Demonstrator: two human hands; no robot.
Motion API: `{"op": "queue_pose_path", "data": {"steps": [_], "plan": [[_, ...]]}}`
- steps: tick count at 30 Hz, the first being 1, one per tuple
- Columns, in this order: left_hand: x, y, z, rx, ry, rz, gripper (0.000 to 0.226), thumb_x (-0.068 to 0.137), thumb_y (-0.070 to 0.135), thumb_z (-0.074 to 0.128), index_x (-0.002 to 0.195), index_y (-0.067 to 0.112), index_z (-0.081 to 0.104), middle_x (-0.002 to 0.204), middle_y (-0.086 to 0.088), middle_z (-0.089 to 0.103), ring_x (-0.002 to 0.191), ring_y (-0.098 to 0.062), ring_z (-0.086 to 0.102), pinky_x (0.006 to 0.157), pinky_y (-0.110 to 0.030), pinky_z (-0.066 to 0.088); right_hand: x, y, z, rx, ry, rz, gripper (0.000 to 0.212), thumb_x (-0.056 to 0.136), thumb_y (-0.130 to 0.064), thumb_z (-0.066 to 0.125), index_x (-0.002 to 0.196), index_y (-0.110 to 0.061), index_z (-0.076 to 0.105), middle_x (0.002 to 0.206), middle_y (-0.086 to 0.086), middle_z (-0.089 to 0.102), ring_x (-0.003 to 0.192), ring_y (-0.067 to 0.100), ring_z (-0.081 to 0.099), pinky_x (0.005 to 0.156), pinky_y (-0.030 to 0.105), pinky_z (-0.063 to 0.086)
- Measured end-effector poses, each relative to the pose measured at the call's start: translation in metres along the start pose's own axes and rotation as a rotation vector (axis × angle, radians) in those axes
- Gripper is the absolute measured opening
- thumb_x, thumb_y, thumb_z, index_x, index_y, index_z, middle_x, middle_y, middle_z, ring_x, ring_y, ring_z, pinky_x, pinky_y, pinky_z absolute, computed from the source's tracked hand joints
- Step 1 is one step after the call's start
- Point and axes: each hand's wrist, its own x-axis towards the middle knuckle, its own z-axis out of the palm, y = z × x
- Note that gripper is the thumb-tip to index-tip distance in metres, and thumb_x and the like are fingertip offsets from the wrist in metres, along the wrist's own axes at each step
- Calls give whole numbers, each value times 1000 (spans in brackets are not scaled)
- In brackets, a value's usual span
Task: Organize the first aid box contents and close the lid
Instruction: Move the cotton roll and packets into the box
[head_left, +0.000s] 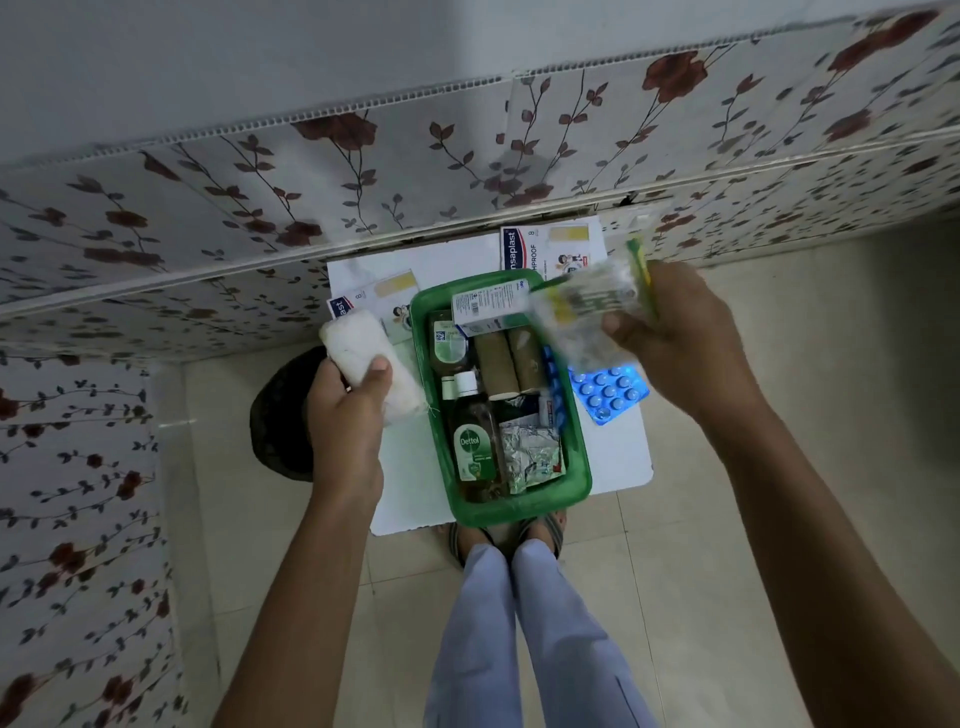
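Observation:
A green first aid box stands open on a small white table. Inside lie a Dettol bottle, two tan bandage rolls, a white carton, a smaller bottle and a crumpled foil strip. My left hand grips a white cotton roll just left of the box. My right hand holds a blurred clear packet with green and yellow print above the box's far right corner. No lid is visible.
A blue blister pack of tablets lies on the table right of the box. Two Hansaplast cartons sit at the table's far side against a floral-covered wall. A dark round object sits on the floor at left. My feet stand at the table's near edge.

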Motion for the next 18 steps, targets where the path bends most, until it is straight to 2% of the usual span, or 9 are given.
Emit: {"op": "queue_pose_path", "data": {"steps": [2, 4, 6, 8, 11, 13, 15, 16, 18], "plan": [[1, -2, -2, -14, 26, 8, 10, 86, 14, 58, 95, 16, 60, 108, -13, 65, 105, -32, 61, 95, -49, 49, -14, -20, 2, -14, -309, -127, 33, 82, -7, 62, 114, -8, 55, 99, 7, 58, 91, 23, 54, 74, 24, 37], [0, -3, -3, -10, 29, 21, 8, 86, 14, 58, 91, 20, 60, 105, -11, 65, 101, -29, 62, 94, -48, 49, -17, -31, 25, -134, -573, -223, 47, 78, -10, 67, 122, -12, 49, 104, 11, 62, 100, 28, 57, 76, 27, 41], [-1, -4, -3, -3, 16, 32, 10, 86, 12, 57, 95, 18, 59, 103, -9, 64, 97, -25, 61, 91, -44, 50, -17, -32, 57, -308, -745, -300, 50, 80, -10, 64, 126, -12, 45, 115, 17, 61, 108, 32, 55, 81, 34, 44], [-3, -5, -4, 1, 5, 39, 13, 87, 11, 57, 99, 15, 58, 99, -6, 64, 94, -21, 61, 89, -41, 50, -14, -26, 82, -502, -826, -366, 46, 86, -3, 51, 131, -9, 43, 125, 18, 56, 114, 32, 52, 84, 36, 44], [-3, -6, -6, 30, -9, 45, 11, 86, 10, 57, 93, 18, 58, 93, 0, 64, 89, -17, 60, 85, -36, 51, -11, -14, 99, -589, -746, -410, 45, 86, 3, 44, 130, -8, 46, 127, 18, 50, 111, 33, 54, 84, 38, 47], [-5, -7, -6, 44, -16, 57, 13, 86, 10, 58, 99, 15, 59, 92, 0, 64, 87, -16, 60, 79, -31, 51, -13, -8, 106, -581, -544, -426, 43, 82, 5, 47, 124, -4, 46, 110, 19, 61, 93, 36, 62, 69, 40, 49], [-6, -7, -6, 60, -20, 75, 21, 86, 11, 58, 107, 8, 58, 94, -3, 64, 85, -16, 60, 73, -28, 51, -19, -5, 111, -533, -341, -449, 48, 68, 9, 56, 115, -2, 49, 86, 20, 66, 75, 40, 63, 54, 38, 44], [-6, -7, -5, 65, -21, 80, 24, 86, 11, 58, 110, 6, 57, 93, -3, 64, 84, -16, 60, 71, -27, 51, -22, -2, 113, -509, -264, -469, 50, 61, 9, 61, 108, -4, 54, 80, 19, 66, 72, 39, 62, 52, 37, 44], [-4, -9, -4, 71, -29, 85, 26, 86, 11, 58, 111, 5, 57, 90, 1, 64, 81, -13, 61, 69, -24, 51, -31, 5, 119, -508, -175, -535, 47, 57, -1, 69, 102, -12, 60, 83, 13, 65, 75, 35, 59, 56, 38, 46]]}}
